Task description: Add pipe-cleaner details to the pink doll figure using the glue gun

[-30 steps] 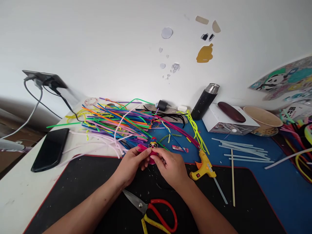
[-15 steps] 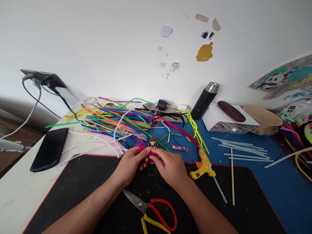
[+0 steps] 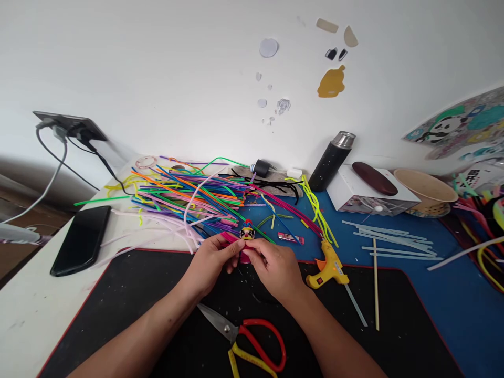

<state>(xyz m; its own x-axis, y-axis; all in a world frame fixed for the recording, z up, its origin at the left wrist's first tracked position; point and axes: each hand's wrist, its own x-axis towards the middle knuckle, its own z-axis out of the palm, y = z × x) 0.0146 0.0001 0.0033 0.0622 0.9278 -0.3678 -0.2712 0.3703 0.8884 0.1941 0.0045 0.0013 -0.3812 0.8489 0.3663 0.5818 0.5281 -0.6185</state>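
Note:
Both hands meet over the far edge of the black mat (image 3: 129, 299). My left hand (image 3: 210, 262) and my right hand (image 3: 275, 268) pinch a small pipe-cleaner figure (image 3: 247, 234) between their fingertips. The figure has a yellow face, a red and blue top and a pink body; its lower part is hidden by my fingers. A big heap of coloured pipe cleaners (image 3: 189, 197) lies just behind my hands. A yellow glue gun (image 3: 328, 265) rests to the right of my right hand. Red and yellow scissors (image 3: 252, 341) lie below my wrists.
A black phone (image 3: 81, 239) lies at the left on the white table. Clear glue sticks (image 3: 389, 239) and a thin wooden stick (image 3: 376, 286) lie on the blue mat at the right. A black flask (image 3: 331, 160), a white box (image 3: 366, 197) and a bowl (image 3: 425, 191) stand by the wall.
My hands and the figure have stayed almost in place; the fingers shifted slightly on the figure.

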